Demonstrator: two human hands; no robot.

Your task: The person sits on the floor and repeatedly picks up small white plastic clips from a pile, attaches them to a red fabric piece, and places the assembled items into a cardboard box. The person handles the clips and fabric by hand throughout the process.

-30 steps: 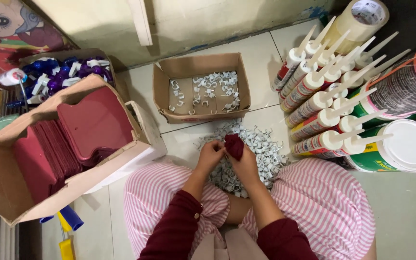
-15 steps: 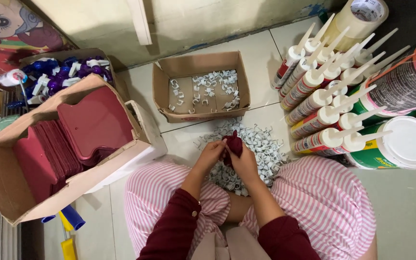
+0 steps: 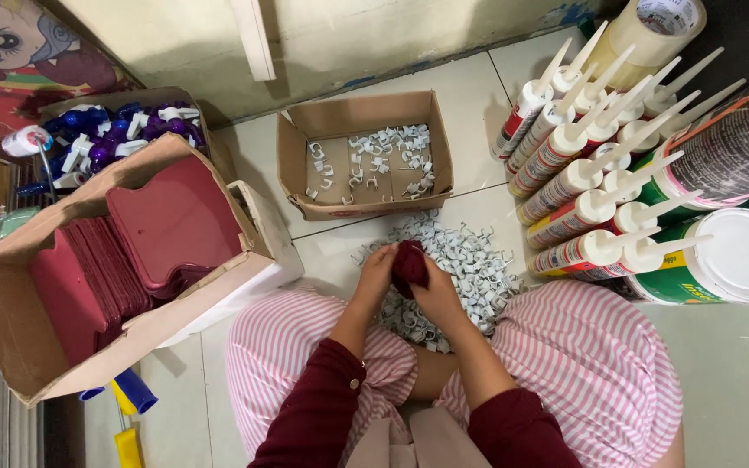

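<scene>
I sit on the tiled floor in pink striped trousers. A small dark red piece (image 3: pixel 410 263) is gripped between my left hand (image 3: pixel 375 279) and my right hand (image 3: pixel 438 295), just above a heap of small white clips (image 3: pixel 470 269) lying on the floor in front of my knees. A low open cardboard box (image 3: pixel 296 178) beyond the heap holds more white clips (image 3: pixel 383 165) scattered over its bottom.
A large cardboard box (image 3: pixel 10 347) at the left holds stacks of dark red flat pieces (image 3: pixel 166 225). Behind it stands a box of purple and white parts (image 3: pixel 123 130). Several sealant tubes (image 3: pixel 574 182) and big cans (image 3: pixel 730 251) crowd the right side. A wall runs along the top.
Both hands stay together over the clip heap; the red piece has shifted only slightly between the fingers.
</scene>
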